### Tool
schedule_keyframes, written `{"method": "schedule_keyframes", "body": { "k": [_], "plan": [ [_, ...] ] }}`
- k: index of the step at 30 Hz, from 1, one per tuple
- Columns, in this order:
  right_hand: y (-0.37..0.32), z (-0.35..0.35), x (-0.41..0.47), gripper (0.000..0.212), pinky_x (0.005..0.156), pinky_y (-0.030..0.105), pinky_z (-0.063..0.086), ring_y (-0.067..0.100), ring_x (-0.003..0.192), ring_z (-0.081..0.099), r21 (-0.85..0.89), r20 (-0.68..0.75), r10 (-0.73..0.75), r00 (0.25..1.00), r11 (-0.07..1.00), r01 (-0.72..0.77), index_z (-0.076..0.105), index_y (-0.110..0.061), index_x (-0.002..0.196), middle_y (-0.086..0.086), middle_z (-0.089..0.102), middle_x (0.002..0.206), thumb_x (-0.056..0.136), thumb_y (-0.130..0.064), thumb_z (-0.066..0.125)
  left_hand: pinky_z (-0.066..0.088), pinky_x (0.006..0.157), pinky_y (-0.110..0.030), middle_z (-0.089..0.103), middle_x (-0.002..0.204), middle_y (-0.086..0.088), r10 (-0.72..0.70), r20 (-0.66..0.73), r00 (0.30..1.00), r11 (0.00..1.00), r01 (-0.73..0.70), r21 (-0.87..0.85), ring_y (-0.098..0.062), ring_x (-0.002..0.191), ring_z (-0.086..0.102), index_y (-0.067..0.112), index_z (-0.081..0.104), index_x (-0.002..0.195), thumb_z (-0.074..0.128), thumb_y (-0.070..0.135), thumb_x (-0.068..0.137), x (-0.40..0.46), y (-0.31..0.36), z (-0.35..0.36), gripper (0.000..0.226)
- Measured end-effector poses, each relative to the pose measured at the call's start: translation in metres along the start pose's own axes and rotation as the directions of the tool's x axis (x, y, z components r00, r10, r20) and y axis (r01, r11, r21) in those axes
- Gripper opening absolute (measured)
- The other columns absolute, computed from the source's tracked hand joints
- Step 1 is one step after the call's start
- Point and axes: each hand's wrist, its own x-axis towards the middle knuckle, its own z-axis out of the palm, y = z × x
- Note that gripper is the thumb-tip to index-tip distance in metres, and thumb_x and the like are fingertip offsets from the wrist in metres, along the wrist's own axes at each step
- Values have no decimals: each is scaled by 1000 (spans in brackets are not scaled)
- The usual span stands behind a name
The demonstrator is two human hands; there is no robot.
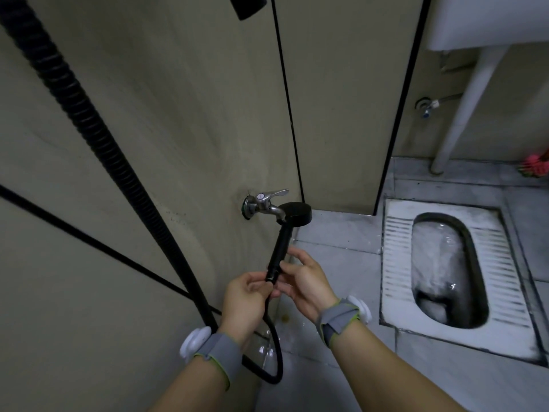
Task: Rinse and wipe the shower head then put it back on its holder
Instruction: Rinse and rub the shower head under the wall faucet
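Observation:
The black shower head points up with its round face just under the spout of a chrome wall tap. My left hand pinches the bottom end of its handle where the black hose joins. My right hand holds the handle a little higher, fingers curled round it. The hose loops down to the floor and runs up the wall as a thick ribbed line. A black fitting at the top edge of the wall may be the holder. No water is seen running from the tap.
A squat toilet pan is set in the grey tiled floor to the right. A white basin with its pedestal pipe stands at the back right, a small valve beside it. A pink brush lies at the far right edge.

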Motion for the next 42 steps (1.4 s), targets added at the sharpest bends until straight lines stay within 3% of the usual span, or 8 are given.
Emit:
{"method": "schedule_keyframes", "body": {
  "k": [6,9,14,18,24,34,38,42],
  "plan": [
    [-9,1,13,30,53,35,54,35,79,61,-4,9,-14,1000,1000,14,50,-10,118,26,60,97,95,8,41,55,76,-33,71,66,-9,15,4,1000,1000,-15,-3,-15,61,69,8,65,83,56,-9,88,15,3,6,20],
    [-13,1,18,31,51,33,53,36,82,61,-6,11,-21,1000,1000,21,48,-9,121,28,60,100,96,7,41,55,79,-35,72,67,-9,17,5,1000,1000,-17,2,-18,65,69,9,66,84,57,-7,88,21,6,8,19],
    [-20,-1,33,27,59,38,54,35,81,62,6,18,-31,999,999,31,50,-11,114,26,61,97,96,7,41,55,84,-39,71,71,-13,26,11,1000,999,-26,24,-21,69,69,9,65,86,57,-6,89,31,13,15,17],
    [-25,-3,45,29,54,35,55,31,72,64,-5,16,-38,999,999,38,49,-10,118,21,63,90,96,7,40,53,86,-39,68,72,-15,21,-4,1000,1000,-21,-18,-26,72,65,9,63,84,55,-8,89,39,20,23,19],
    [-32,-5,62,28,62,40,55,32,76,65,12,16,-47,999,999,47,49,-9,116,22,63,93,95,7,41,54,79,-30,68,76,-14,36,-5,999,999,-37,-28,-20,69,66,3,63,92,55,-8,90,53,23,31,14],
    [-45,-7,93,35,55,35,57,31,73,66,16,12,-68,998,998,67,46,-7,127,21,65,91,95,7,41,53,70,-27,68,70,-8,53,-17,998,998,-53,-21,-16,65,67,15,62,79,55,-7,89,88,24,45,24],
    [-51,-8,100,36,58,37,54,34,80,66,6,0,-74,997,997,74,45,-7,128,20,65,92,95,7,40,53,70,-25,68,71,-7,59,-12,998,998,-59,-22,-16,65,67,12,64,82,54,-7,89,97,26,50,22],
    [-57,-9,108,37,60,40,50,48,102,61,-7,-10,-77,997,997,77,44,-6,130,27,62,107,95,6,40,54,76,-27,68,76,-8,58,7,998,997,-57,-42,-17,70,66,2,64,98,53,-7,90,104,29,57,16]
  ]
}}
